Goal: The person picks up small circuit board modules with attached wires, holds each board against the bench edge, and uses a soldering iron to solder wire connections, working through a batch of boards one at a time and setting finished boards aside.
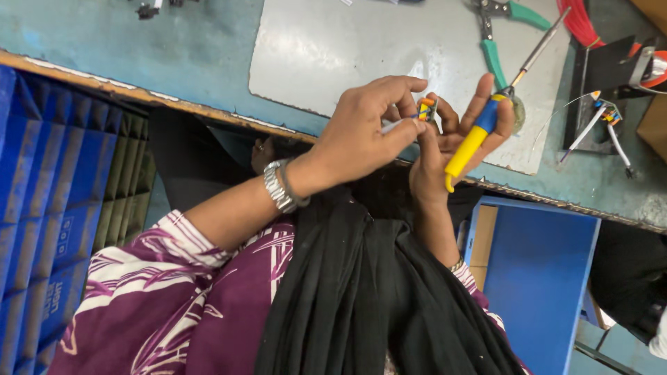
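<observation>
Two hands meet over surface (208, 48) edge: left hand (368, 135) pinches thin white wire at small orange part (426, 110); right hand (455, 142) grips part w/ fingers, soldering iron (486, 121) tucked alongside. Part looks light, fragile; best held by body, not leads.

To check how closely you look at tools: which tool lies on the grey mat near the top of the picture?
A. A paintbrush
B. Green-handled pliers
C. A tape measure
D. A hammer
B: green-handled pliers lie on the grey mat, above the right hand holding a soldering iron.
</observation>
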A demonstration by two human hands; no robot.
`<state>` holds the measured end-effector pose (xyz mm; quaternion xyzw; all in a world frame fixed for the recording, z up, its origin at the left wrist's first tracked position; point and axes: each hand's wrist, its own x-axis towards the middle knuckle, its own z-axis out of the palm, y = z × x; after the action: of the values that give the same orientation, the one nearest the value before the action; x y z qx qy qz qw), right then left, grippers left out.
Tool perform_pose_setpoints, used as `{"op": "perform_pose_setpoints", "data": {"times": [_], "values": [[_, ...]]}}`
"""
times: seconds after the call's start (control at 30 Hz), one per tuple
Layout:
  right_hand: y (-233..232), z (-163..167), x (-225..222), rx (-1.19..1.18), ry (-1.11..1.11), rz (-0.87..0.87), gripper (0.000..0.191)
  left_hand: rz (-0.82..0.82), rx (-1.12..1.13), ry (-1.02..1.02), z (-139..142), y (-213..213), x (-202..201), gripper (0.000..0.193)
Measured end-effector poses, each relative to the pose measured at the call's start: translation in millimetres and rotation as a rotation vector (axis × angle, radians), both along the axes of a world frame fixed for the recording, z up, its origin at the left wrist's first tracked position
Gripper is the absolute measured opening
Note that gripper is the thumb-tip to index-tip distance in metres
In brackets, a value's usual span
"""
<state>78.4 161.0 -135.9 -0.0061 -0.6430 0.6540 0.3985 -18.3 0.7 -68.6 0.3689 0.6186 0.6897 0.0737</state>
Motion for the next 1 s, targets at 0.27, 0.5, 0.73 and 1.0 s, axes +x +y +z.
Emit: {"op": "perform_pose_setpoints", "data": {"times": [0.27, 0.5, 0.73, 1.0], "values": [[2, -1, 9, -0.001, -0.128, 0.037, 0.089, -0.170, 0.017, -0.074, -34, 13, -15, 0.015], [11, 5, 23, 0.114, -0.220, -0.043, 0.084, -0.191, 0.040, 0.006, -35, 29, -10, 0.018], [14, 6, 25, 0.049, -0.188, -0.064, 0.084, -0.120, -0.007, 0.101, -24, 36, -9, 0.017], [11, 7, 21, -0.136, -0.125, 0.009, 0.087, -0.072, -0.012, 0.085, -10, 29, -1, 0.017]]}}
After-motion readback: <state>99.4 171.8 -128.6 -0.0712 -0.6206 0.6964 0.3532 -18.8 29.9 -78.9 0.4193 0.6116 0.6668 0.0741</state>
